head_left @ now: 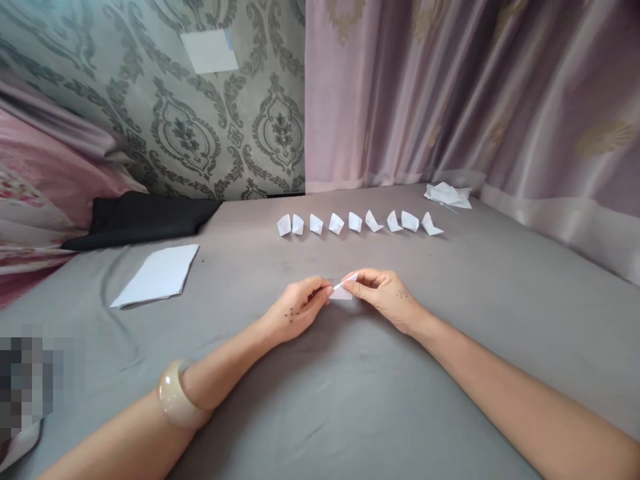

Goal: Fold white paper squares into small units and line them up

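Between my two hands is a small piece of folded white paper (342, 293), held above the grey sheet. My left hand (300, 308) pinches its left end between thumb and fingers. At the upper right end, my right hand (384, 295) grips it with thumb and forefinger. Part of the paper is hidden by the fingers. Beyond my hands, several small folded white paper pieces (355, 222) stand in a row across the sheet.
A stack of white paper (157, 275) lies to the left, near a folded black cloth (145, 219). More loose white paper (447, 195) is piled at the back right. Curtains (400, 93) and a patterned wall covering (200, 127) border the grey sheet (350, 393).
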`<state>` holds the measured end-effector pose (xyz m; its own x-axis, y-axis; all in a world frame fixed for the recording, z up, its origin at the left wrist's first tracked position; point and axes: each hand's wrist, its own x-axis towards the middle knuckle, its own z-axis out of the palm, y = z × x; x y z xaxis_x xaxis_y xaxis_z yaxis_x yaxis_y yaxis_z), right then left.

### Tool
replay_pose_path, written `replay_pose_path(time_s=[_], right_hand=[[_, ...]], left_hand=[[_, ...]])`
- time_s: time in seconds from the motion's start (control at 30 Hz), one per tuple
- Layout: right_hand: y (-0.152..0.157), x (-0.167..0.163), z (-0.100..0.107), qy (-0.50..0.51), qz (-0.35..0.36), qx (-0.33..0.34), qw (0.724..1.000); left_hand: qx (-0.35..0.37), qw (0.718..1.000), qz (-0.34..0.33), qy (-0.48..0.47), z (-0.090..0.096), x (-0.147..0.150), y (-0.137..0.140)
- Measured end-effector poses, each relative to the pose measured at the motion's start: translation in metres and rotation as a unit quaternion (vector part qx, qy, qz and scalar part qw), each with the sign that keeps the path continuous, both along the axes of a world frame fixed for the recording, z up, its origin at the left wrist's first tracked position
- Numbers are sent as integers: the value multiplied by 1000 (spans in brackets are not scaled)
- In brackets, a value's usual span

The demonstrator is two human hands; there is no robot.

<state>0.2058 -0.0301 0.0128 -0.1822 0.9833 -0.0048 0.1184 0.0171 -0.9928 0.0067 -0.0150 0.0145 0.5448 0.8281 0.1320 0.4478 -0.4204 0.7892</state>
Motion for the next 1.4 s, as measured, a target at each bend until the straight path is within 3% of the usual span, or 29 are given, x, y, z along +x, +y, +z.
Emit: replay_pose_path(time_s=[0.1, 0.2, 0.53, 0.83, 1.03, 1.17, 1.4], right_hand=[[-4, -2, 4, 26, 9, -8, 1000], [-8, -6, 8, 19, 23, -6, 1000], [-14, -16, 10, 62, -39, -16, 997], [-18, -21, 13, 98, -5, -64, 993], [-13, -19, 7, 100, -40, -89, 990], [-12, -17, 2, 140, -46, -111, 983], [-16, -19, 6, 174, -29, -126, 976]], left_hand=[[-109, 993, -6, -43, 4, 4, -5], [-174, 982, -17, -72, 5, 7, -7], [-257, 955, -18, -149, 11, 10, -14], [-225, 950, 53, -212, 7, 11, -14], [-225, 961, 45, -154, 7, 12, -15], [-228, 959, 21, -170, 6, 12, -14], [-208, 961, 46, -177, 8, 12, -17]])
